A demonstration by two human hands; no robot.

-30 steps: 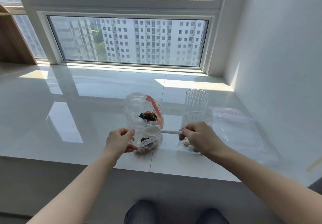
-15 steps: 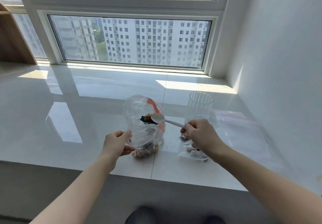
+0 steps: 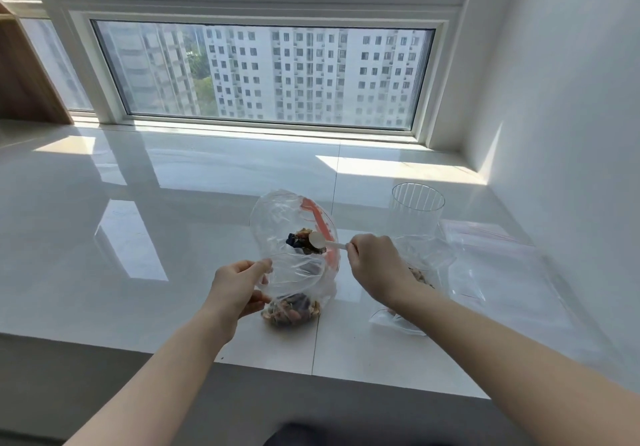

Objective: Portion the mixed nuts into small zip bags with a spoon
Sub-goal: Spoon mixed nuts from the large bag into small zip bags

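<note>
One large clear bag (image 3: pixel 294 234) with a red zip strip stood open on the white worktop (image 3: pixel 138 237), and everything else was placed around it. The left hand (image 3: pixel 239 289) gripped the bag's near wall, thumb and fingers curled into the plastic at its left side, holding the mouth up. The right hand (image 3: pixel 377 269), just to the right of the bag, pinched the handle of one small white spoon (image 3: pixel 320 241), whose bowl reached over the zip strip into the bag's mouth and lay against a dark clump of mixed nuts (image 3: pixel 301 239) seen through the plastic there. A second, larger heap of nuts (image 3: pixel 291 310) sat at the bottom of the same bag, touching the worktop. To the right of the bag, partly hidden beneath the right wrist, lay one small zip bag (image 3: pixel 415 282) with a few nuts inside; how many could not be told. Behind that small bag stood one clear ribbed cup (image 3: pixel 417 206), upright. Further right of the big bag lay flat clear zip bags (image 3: pixel 502 265) with thin red lines, overlapping, so their count could not be told. Behind the bag, one wide window (image 3: pixel 263 74) showed apartment blocks.
</note>
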